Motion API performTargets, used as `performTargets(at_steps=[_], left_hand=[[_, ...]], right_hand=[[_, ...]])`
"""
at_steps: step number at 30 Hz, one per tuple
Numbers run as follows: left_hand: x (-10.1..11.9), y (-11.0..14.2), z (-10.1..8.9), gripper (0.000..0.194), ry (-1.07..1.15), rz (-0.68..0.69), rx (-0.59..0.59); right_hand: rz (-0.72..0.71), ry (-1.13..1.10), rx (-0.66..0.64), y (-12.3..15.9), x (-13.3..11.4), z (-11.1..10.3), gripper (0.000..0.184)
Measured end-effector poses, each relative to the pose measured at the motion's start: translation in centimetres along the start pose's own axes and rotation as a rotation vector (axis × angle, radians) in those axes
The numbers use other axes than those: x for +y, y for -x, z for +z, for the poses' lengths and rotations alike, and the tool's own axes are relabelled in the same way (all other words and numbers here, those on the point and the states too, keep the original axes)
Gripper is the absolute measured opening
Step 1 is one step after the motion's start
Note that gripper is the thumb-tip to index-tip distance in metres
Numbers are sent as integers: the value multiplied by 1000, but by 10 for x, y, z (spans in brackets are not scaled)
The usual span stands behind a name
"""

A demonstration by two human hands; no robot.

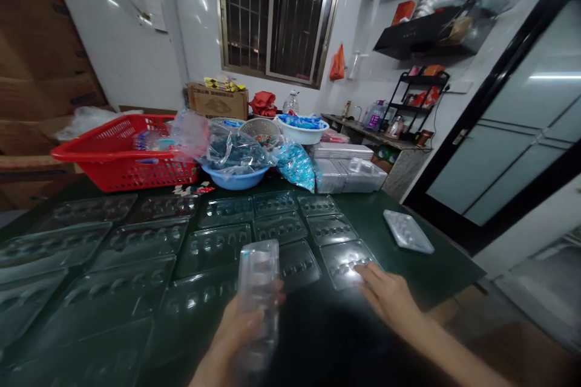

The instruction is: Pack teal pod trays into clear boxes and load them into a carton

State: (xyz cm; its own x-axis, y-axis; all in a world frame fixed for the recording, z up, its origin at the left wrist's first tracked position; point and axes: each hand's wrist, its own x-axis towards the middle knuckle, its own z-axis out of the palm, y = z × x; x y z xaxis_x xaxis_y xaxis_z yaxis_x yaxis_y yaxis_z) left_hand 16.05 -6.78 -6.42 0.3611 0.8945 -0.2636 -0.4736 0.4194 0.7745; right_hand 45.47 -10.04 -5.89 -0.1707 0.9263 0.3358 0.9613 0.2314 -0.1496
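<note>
My left hand [238,323] is closed around a stack of transparent plastic blister trays [258,272], tilted upright above the table. Over on the right, my right hand [388,296] reaches forward with its fingers stretched out, their tips touching a single transparent blister tray [338,263] lying flat. Rows of similar trays [218,245] with moulded hollows cover the dark green tabletop [436,278] to the left and ahead. One more stack of trays [408,231] lies apart near the right edge.
Along the back stand a red plastic basket [136,172], a blue basin [238,178] with bagged dark items, a blue patterned bag [295,166], a white basin [302,133] and piled tray stacks [349,174]. A cardboard box [218,101] is behind them.
</note>
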Motion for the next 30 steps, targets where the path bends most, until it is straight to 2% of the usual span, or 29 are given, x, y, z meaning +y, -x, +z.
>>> performTargets(at_steps=[1,2,4,5,7,9,11,14,16,19,24,27,30], left_hand=[[-1,1,4,56,-37,5,9],[-3,3,8,56,-72,6,10],[-4,6,16,59,-118,-5,-12],[-5,9,19,62,-128,-5,-31],[-4,15,23,66,-138,21,-47],[-1,21,23,66,-146,70,-42],[2,26,23,62,-142,77,-47],[5,31,22,55,-137,17,-110],[6,32,20,51,-144,-3,-109],[7,32,16,47,-142,17,-78],[3,28,8,47,-105,43,-135],[7,24,4,50,-30,71,-133],[26,21,-9,45,103,128,-39]], right_hand=[[82,-238,63,-2,-26,-3,16],[156,-476,17,-3,-52,-6,17],[242,-934,-224,-7,-102,-11,20],[272,-1106,-291,-10,-121,-13,20],[314,-1340,-366,-15,-145,-13,18],[332,-1447,-376,-20,-154,-10,18],[321,-1504,-406,-23,-155,-7,21],[289,-1515,-483,-27,-156,-8,29],[266,-1508,-518,-29,-159,-9,33],[243,-1533,-533,-29,-164,-8,30],[229,-1517,-539,-25,-169,-2,27],[238,-1433,-465,-24,-165,-14,21],[192,-1131,-242,-20,-149,-37,18]])
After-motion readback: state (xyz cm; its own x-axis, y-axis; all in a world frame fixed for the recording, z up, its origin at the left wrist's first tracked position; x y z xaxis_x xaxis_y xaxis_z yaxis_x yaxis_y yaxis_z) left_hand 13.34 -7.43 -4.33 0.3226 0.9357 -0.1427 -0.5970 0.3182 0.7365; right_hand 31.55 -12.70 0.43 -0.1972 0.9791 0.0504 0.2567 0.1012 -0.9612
